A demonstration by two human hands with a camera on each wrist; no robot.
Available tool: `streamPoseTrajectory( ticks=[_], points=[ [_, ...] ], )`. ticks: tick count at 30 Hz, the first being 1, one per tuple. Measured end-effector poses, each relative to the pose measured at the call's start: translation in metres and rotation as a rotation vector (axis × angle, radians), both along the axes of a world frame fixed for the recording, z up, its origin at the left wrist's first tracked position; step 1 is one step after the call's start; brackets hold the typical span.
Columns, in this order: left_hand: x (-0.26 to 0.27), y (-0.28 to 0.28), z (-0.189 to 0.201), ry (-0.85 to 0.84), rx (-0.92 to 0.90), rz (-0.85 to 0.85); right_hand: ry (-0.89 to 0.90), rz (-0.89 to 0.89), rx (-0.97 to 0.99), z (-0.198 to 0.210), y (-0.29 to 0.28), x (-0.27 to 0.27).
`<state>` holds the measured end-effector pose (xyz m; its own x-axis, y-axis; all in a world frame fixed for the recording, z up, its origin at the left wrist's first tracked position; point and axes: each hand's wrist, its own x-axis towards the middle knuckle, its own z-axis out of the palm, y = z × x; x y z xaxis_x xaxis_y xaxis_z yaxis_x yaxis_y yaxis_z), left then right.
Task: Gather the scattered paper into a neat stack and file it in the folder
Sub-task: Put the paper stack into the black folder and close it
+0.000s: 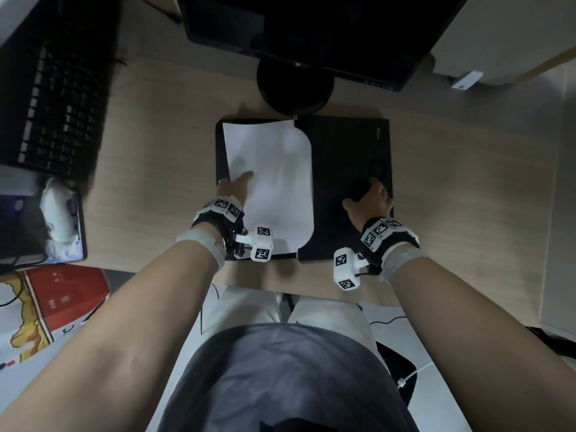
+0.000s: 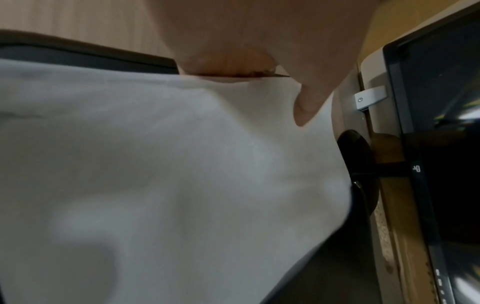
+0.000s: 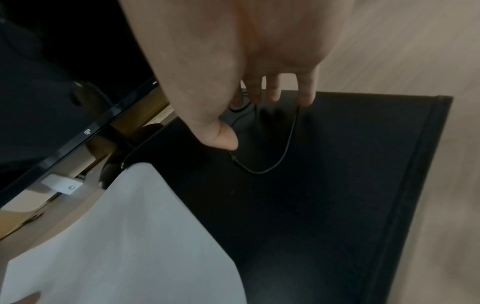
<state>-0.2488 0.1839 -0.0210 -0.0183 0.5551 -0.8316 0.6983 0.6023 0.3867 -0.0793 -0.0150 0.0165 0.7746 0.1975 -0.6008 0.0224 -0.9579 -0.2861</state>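
A black folder (image 1: 346, 151) lies open on the wooden desk. White paper (image 1: 274, 176) rests on its left half, and the paper's right edge bows up over the spine. My left hand (image 1: 238, 183) holds the paper's left edge, thumb (image 2: 303, 107) lying on top of the sheet (image 2: 155, 164); its other fingers are hidden. My right hand (image 1: 371, 194) is over the bare right flap (image 3: 337, 185), fingers curled down. A thin black elastic cord (image 3: 283, 156) loops between its thumb and little finger.
A dark monitor (image 1: 311, 32) on a round base (image 1: 294, 85) stands just behind the folder. A black keyboard (image 1: 59, 104) lies at the far left, with a red box (image 1: 68, 294) below it. The desk's front edge runs just behind my wrists.
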Motion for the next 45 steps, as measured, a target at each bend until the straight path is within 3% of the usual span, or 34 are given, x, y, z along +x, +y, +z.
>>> streamPoseTrajectory(
  ticks=[5, 11, 17, 26, 32, 36, 40, 45],
  points=[
    [0.019, -0.003, 0.007, 0.018, 0.016, -0.015, 0.016, -0.057, 0.020, -0.005, 0.002, 0.016],
    [0.039, -0.013, 0.019, 0.273, 0.133, -0.015, 0.033, -0.078, 0.032, -0.016, 0.003, 0.042],
    [0.055, -0.017, 0.037, 0.346, 0.120, -0.084, 0.070, -0.143, -0.024, -0.019, 0.014, 0.063],
    [0.081, -0.023, 0.021, 0.195, -0.022, -0.105, 0.054, -0.092, -0.108, -0.023, 0.018, 0.070],
    [0.115, -0.052, 0.027, 0.033, -0.120, -0.214, 0.061, -0.098, -0.110, -0.021, 0.019, 0.071],
    [0.120, -0.048, 0.021, -0.096, -0.001, -0.111, 0.099, -0.098, -0.062, -0.022, 0.011, 0.080],
    [0.124, -0.044, 0.023, 0.102, -0.027, -0.201, 0.181, -0.073, 0.015, -0.023, 0.005, 0.081],
    [0.129, -0.049, 0.021, 0.151, -0.040, -0.410, 0.223, -0.012, 0.004, -0.021, 0.006, 0.080]
  ],
)
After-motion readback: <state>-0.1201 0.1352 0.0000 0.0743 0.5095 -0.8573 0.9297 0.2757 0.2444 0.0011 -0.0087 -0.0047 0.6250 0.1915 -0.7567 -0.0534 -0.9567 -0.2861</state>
